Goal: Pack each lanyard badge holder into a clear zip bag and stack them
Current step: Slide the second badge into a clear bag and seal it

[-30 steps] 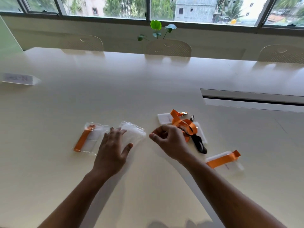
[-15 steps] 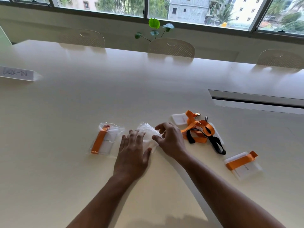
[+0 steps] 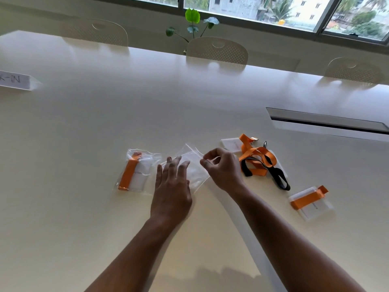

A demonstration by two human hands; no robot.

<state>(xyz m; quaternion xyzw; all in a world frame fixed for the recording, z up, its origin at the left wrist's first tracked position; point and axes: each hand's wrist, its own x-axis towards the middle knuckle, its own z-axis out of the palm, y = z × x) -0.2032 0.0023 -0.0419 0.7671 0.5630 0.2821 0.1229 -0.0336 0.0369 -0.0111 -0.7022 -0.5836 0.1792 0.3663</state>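
An empty clear zip bag [image 3: 192, 165] lies on the cream table [image 3: 105, 127] in front of me. My left hand [image 3: 171, 186] rests flat on the bag's near left part, fingers straight. My right hand [image 3: 223, 167] pinches the bag's right upper edge between thumb and fingertips. To the left lies a packed bag [image 3: 135, 170] holding a badge holder wrapped in orange lanyard. Right of my right hand is a loose tangle of orange and black lanyards [image 3: 259, 161] over badge holders. A further badge holder wrapped in orange lanyard [image 3: 309, 202] lies at the right.
A long cable slot [image 3: 328, 123] is cut into the table at the right. A folded paper sign [image 3: 15, 81] stands at the far left. Cream chairs [image 3: 216, 51] and a small green plant [image 3: 192, 24] line the far edge below the windows.
My right hand came off the lanyard tangle to the empty bag and now pinches its edge. My left hand stays flat on the bag. The view moved closer.
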